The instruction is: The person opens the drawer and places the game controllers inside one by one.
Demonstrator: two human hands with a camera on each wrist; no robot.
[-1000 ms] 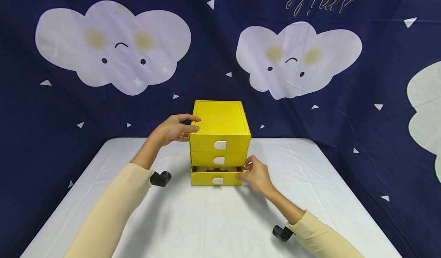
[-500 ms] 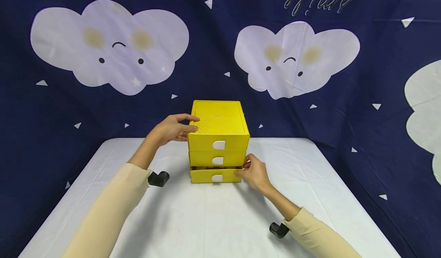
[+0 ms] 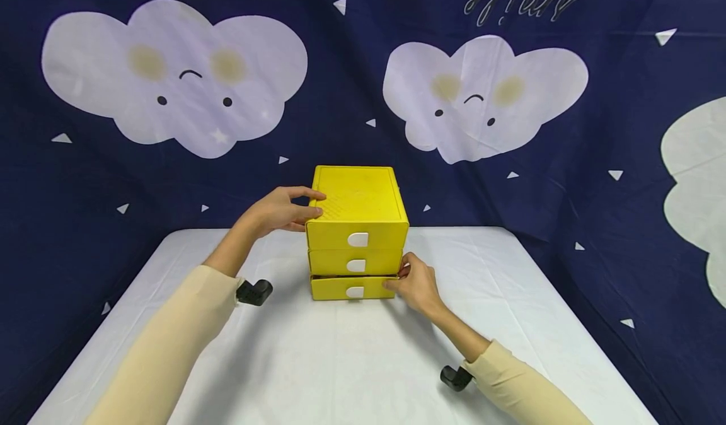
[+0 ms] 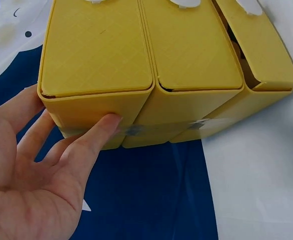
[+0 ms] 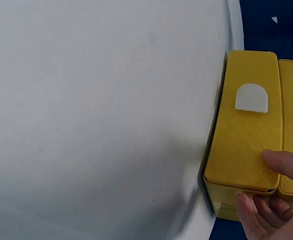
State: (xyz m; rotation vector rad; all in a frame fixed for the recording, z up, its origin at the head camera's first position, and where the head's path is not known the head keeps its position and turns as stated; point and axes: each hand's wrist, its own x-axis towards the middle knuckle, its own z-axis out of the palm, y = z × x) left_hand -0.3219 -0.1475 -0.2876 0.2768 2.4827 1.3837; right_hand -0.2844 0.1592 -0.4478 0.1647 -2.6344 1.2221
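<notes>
A yellow cabinet (image 3: 357, 195) of three stacked drawers with white tabs stands at the table's far middle. My left hand (image 3: 278, 210) holds its upper left edge, with fingertips on the top and others down the side; in the left wrist view the thumb (image 4: 104, 127) lies against the side wall. At the lower right front corner, my right hand (image 3: 416, 286) holds the bottom drawer (image 3: 334, 289), thumb on its front and fingers curled along the side. That drawer juts out slightly, leaving a narrow dark gap above it. The upper two drawers look closed.
A white cloth covers the table (image 3: 340, 362). Behind it hangs a dark blue curtain (image 3: 346, 97) with cloud prints, close to the cabinet's back. A black wrist camera (image 3: 254, 292) sits at the left cuff, and another black camera (image 3: 455, 378) at the right.
The bottom drawer has slid inward under my right hand, and the opening above it has narrowed to a slit. My left hand stays at the cabinet's top left edge.
</notes>
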